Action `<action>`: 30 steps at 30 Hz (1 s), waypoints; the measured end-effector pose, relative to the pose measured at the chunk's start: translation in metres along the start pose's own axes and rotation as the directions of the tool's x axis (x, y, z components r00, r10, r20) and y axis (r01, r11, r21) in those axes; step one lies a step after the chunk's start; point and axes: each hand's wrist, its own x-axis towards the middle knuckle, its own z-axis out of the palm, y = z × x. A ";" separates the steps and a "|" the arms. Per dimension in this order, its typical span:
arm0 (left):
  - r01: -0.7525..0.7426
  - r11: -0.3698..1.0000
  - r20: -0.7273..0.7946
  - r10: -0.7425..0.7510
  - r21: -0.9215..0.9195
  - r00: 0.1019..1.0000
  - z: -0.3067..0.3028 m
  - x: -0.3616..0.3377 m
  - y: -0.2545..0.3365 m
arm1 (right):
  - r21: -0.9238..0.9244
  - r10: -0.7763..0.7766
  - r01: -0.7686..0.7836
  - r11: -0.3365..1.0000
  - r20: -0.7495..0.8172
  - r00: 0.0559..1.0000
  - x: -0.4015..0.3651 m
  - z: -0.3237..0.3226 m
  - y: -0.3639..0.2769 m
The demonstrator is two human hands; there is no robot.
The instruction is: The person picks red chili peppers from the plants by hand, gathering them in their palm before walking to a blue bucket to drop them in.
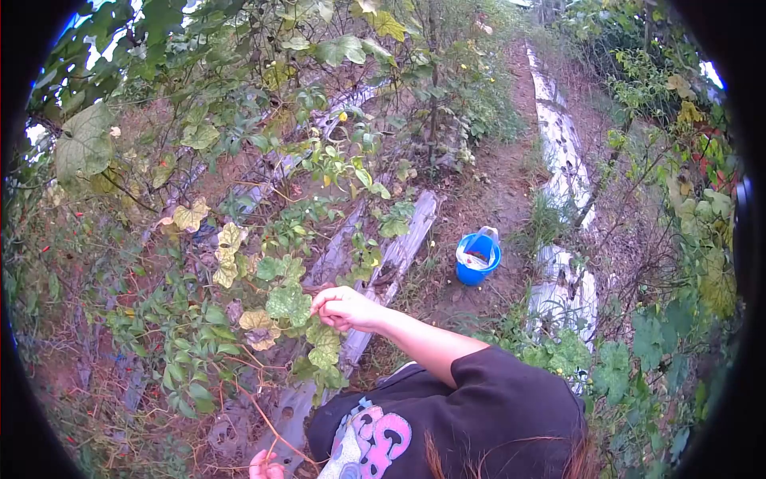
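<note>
My right hand reaches out over the plants, its fingers curled into a pinch at the edge of a mottled green leaf. What lies between those fingertips is hidden. Low in the picture, cut off by its edge, my left hand has its fingers drawn together beside a thin reddish-brown stem. Whether the fingers hold that stem is not clear. Between the hands hang yellowed, drying leaves and green vine leaves. A bushy green plant spreads to the left, with small red spots farther out.
A blue bucket with a pale lining and dark red contents stands on the dirt path. Strips of silvery plastic mulch run along the rows. Tall vines crowd overhead, and more foliage borders the right side.
</note>
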 end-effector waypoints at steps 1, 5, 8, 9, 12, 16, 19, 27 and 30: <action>-0.003 1.000 0.009 0.003 0.003 1.000 0.000 0.002 -0.001 | 0.029 -0.005 0.005 1.000 -0.003 1.000 0.000 -0.004 0.005; -0.008 1.000 0.073 0.009 -0.006 0.997 0.004 0.015 -0.004 | 0.151 -0.020 0.026 0.988 -0.041 0.999 -0.006 -0.012 0.006; -0.177 0.979 -0.011 0.177 -0.104 0.984 -0.004 0.024 -0.034 | 0.201 0.057 -0.022 0.979 -0.167 0.984 0.001 -0.019 0.000; -0.152 0.983 -0.014 0.151 -0.104 0.988 0.001 0.021 -0.022 | 0.225 0.089 -0.045 0.973 -0.189 0.978 0.008 -0.034 0.009; -0.133 0.981 -0.036 0.129 -0.138 0.991 -0.002 0.019 -0.022 | 0.358 0.219 -0.140 0.923 -0.189 0.957 0.029 -0.051 0.027; -0.143 0.978 -0.065 0.134 -0.154 0.989 0.001 0.014 -0.024 | 0.345 0.229 -0.139 0.928 -0.235 0.945 0.070 -0.039 0.039; -0.167 0.977 -0.088 0.156 -0.134 0.984 0.005 0.008 -0.022 | 0.224 0.070 0.002 0.975 -0.315 0.946 0.109 -0.031 0.038; -0.154 0.980 -0.202 0.128 -0.123 0.971 0.010 -0.005 -0.024 | 0.198 -0.068 0.201 0.960 -0.530 0.845 0.195 -0.034 0.025; -0.146 0.982 -0.242 0.113 -0.123 0.964 0.014 -0.009 -0.025 | 0.474 -0.021 0.248 0.845 -0.433 0.901 0.205 -0.050 0.033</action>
